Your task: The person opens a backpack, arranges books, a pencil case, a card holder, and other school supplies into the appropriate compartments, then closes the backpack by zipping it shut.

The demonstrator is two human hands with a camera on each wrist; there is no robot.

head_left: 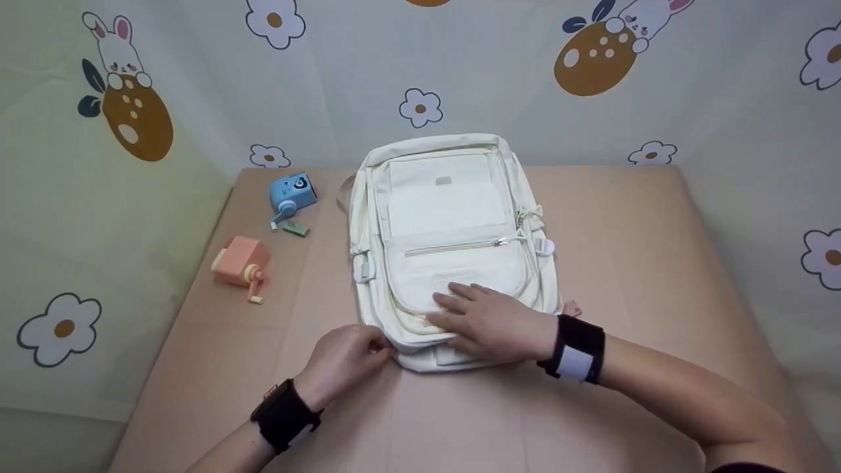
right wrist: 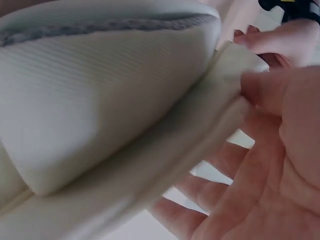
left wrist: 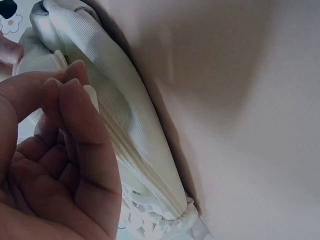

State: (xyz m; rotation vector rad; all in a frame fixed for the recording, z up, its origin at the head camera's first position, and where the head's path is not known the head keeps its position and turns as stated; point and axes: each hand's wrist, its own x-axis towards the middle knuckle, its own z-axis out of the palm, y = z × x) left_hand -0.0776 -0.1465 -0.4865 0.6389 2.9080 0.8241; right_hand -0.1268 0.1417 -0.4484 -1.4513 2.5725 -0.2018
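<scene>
Cream backpack [head_left: 450, 243] lies flat mid-table [head_left: 657, 263], its bottom toward the near edge; your right hand [head_left: 489, 322] rests flat, fingers straight, on its front pocket, and your left hand [head_left: 345, 361] pinches the zipper pull [left wrist: 91, 96] at its bottom-left corner. Blue sharpener [head_left: 291, 194] and orange sharpener [head_left: 240, 263] sit by the table's left edge, with bunny-and-flower cloth [head_left: 131, 98] hung behind and on both sides.

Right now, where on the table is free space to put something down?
Bare tabletop lies right of the backpack, and more at the near edge. The left is crowded: blue sharpener and orange sharpener. Both hands, left hand and right hand, occupy the backpack's near end.
</scene>
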